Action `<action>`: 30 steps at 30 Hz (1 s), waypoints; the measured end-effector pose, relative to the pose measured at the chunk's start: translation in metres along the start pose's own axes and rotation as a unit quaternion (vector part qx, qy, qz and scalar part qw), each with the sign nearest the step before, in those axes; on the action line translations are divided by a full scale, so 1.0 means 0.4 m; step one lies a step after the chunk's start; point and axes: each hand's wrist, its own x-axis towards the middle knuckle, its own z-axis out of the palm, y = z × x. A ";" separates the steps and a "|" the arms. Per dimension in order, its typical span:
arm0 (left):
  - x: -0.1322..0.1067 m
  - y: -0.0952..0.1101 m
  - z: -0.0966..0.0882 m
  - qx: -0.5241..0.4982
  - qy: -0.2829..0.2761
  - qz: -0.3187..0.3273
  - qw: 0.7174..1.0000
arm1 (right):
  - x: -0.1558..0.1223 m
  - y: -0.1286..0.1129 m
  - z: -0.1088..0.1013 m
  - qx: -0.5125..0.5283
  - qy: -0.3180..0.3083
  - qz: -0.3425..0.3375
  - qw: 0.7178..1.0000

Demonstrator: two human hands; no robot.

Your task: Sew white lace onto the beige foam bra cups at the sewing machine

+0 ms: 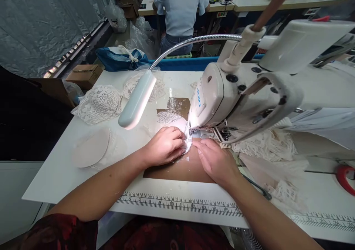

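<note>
Along the near edge of the white table (55,176) runs a printed ruler strip (177,202), and both bare forearms cross over it. Just beyond it a brown sheet (177,172) lies flat on the tabletop. The right hand (215,160) rests palm down on this sheet with its fingers straight and side by side. It clamps nothing, and its fingertips reach the fabric edge by the machine's foot. The left hand (165,145) lies just left of it, fingers curled down and closed on the lace piece (177,122). That piece sits at the needle of the sewing machine (222,98), between the two hands and the machine head. Glare from the light washes out the spot under the needle, so the stitch line itself seems to be hidden.

To the left, near the table's left edge, a pale padded cup (90,148) lies well apart from the hands. A white gooseneck lamp (137,100) hangs over the table between that cup and the machine. To the right of the machine, more white lace (266,144) is heaped on the table, and a red object (345,178) shows at the right border.

Farther back on the left lies a pile of lace cups (98,104). Beyond the table's far edge are a cardboard box (84,75) and a blue bag (122,59). At the far end a person in a light blue shirt (180,9) sits at another table, back turned.
</note>
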 end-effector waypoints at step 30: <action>0.003 0.021 0.007 0.023 0.002 -0.024 0.999 | -0.006 0.006 0.000 0.043 0.019 -0.021 0.999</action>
